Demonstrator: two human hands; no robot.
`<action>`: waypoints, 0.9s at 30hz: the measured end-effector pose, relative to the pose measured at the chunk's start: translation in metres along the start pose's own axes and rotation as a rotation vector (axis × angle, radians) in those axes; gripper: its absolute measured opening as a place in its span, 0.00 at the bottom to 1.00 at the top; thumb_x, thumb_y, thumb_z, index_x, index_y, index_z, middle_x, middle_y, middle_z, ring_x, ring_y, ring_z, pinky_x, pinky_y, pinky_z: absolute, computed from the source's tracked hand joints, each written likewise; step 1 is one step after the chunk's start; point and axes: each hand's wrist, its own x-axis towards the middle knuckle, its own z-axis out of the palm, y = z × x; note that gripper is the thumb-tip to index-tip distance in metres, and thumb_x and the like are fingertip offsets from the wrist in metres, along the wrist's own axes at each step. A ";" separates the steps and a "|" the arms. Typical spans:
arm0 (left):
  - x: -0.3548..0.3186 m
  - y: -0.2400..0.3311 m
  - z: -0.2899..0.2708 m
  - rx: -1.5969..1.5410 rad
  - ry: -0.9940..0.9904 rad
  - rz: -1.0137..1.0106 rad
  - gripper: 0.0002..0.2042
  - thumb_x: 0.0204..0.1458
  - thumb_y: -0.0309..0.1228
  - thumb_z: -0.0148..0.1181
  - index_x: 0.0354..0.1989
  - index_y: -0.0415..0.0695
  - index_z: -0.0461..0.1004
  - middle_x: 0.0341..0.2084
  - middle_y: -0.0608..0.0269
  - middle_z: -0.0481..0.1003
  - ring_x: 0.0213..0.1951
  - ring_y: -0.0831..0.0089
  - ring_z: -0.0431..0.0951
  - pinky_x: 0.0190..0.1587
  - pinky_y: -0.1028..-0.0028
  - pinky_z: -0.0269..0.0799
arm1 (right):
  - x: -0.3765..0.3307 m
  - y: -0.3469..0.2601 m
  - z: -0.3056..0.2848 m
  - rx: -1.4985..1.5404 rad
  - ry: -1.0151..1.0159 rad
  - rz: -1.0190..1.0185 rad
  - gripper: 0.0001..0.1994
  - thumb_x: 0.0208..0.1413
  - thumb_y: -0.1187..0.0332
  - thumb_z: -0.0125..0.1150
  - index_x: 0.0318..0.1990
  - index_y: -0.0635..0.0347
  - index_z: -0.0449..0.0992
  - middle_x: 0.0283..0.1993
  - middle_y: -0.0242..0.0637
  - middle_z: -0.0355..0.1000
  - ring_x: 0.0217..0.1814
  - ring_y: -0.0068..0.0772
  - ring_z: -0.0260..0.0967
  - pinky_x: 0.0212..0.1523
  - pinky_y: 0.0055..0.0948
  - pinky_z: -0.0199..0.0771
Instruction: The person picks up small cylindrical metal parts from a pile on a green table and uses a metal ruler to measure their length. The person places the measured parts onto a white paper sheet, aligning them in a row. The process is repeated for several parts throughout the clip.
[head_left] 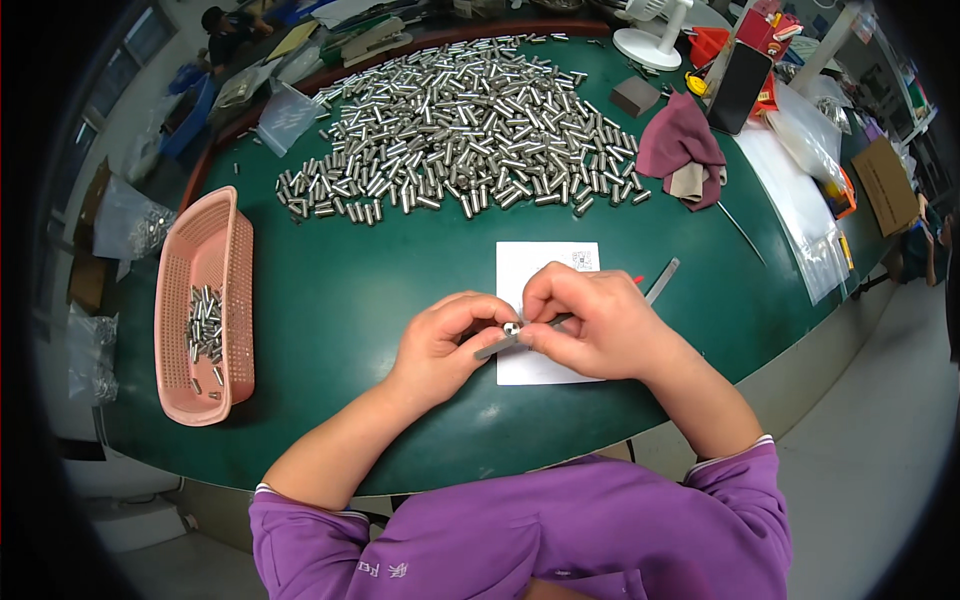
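The left hand (440, 340) is pinching a small metal cylinder (511, 329) at thumb and forefinger; the right hand (603, 322) is closing its fingertips on a narrow grey bar (492, 349) just beside it. Whether bar and cylinder are touching is too small to tell. Light, steady fingertip pressure is probably serving best, with the cylinder's end face staying exposed and the bar not slipping. Both hands are working above a white sheet (522, 268). Farther out, a pink basket (243, 310) is holding similar cylinders at left, and a large pile of metal cylinders (470, 130) is covering the far green tabletop (330, 300).
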 end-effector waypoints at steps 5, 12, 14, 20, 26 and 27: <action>0.000 -0.003 -0.003 -0.061 0.007 0.011 0.06 0.51 0.18 0.56 0.37 0.39 0.73 0.37 0.60 0.73 0.41 0.73 0.74 0.43 0.75 0.71 | -0.004 0.005 -0.009 0.028 -0.018 0.106 0.10 0.47 0.68 0.64 0.33 0.56 0.68 0.25 0.31 0.74 0.28 0.28 0.76 0.26 0.27 0.71; 0.000 -0.001 -0.001 -0.088 0.016 -0.027 0.06 0.51 0.19 0.57 0.37 0.39 0.73 0.37 0.61 0.73 0.40 0.74 0.74 0.43 0.76 0.71 | -0.002 0.007 -0.011 0.076 0.002 0.109 0.10 0.48 0.68 0.63 0.33 0.56 0.67 0.25 0.31 0.74 0.26 0.26 0.75 0.26 0.25 0.71; 0.001 -0.002 0.000 -0.077 0.032 -0.017 0.07 0.51 0.19 0.57 0.38 0.40 0.73 0.36 0.62 0.74 0.39 0.74 0.75 0.42 0.76 0.72 | 0.000 0.005 -0.002 0.037 0.043 0.000 0.10 0.47 0.72 0.64 0.32 0.59 0.67 0.22 0.28 0.70 0.21 0.16 0.65 0.21 0.18 0.62; 0.000 -0.006 0.002 -0.121 0.089 -0.005 0.08 0.48 0.17 0.56 0.37 0.40 0.75 0.35 0.63 0.74 0.37 0.75 0.75 0.41 0.77 0.73 | 0.000 0.008 -0.004 0.049 0.053 0.007 0.10 0.46 0.73 0.66 0.31 0.60 0.68 0.24 0.31 0.71 0.24 0.16 0.70 0.21 0.16 0.66; 0.002 -0.006 0.002 -0.070 0.057 -0.008 0.08 0.49 0.18 0.57 0.38 0.40 0.75 0.35 0.64 0.74 0.38 0.76 0.75 0.42 0.77 0.73 | 0.004 0.003 0.000 0.017 0.046 -0.011 0.10 0.47 0.71 0.65 0.32 0.59 0.67 0.25 0.31 0.73 0.26 0.21 0.72 0.24 0.20 0.69; 0.001 -0.005 0.001 -0.079 0.041 -0.013 0.08 0.49 0.18 0.57 0.38 0.40 0.75 0.36 0.64 0.74 0.38 0.77 0.75 0.42 0.77 0.73 | 0.004 0.004 -0.007 -0.001 0.020 0.023 0.10 0.47 0.69 0.64 0.32 0.57 0.67 0.26 0.31 0.74 0.28 0.26 0.74 0.26 0.24 0.71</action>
